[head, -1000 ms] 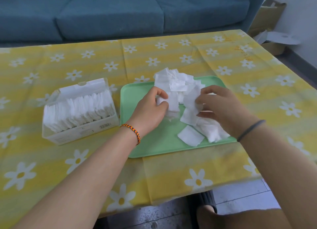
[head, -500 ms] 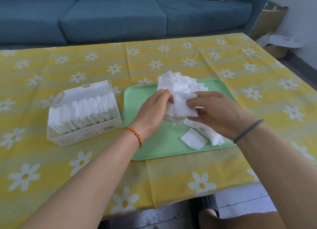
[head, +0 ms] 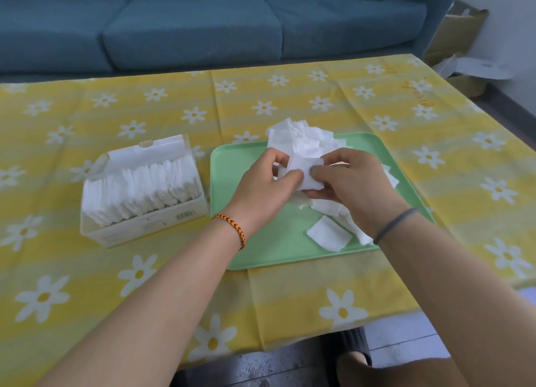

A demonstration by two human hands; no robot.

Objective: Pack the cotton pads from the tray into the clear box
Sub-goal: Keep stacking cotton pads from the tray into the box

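A green tray (head: 246, 169) lies in the middle of the table with a heap of white cotton pads (head: 301, 138) at its far side and a loose pad (head: 329, 237) near its front edge. Above the tray my left hand (head: 261, 189) and my right hand (head: 353, 189) together pinch a small stack of cotton pads (head: 307, 173) between thumbs and fingers. The clear box (head: 139, 224) stands left of the tray, open, with a row of upright pads inside.
A yellow tablecloth with white daisies (head: 435, 160) covers the table. A blue sofa (head: 203, 29) runs behind it. Cardboard boxes (head: 461, 29) stand on the floor at the far right. My knee shows below the table's front edge.
Both hands gathered pads out of the heap and drew together; they now hold a squared stack between them, slightly higher above the tray.
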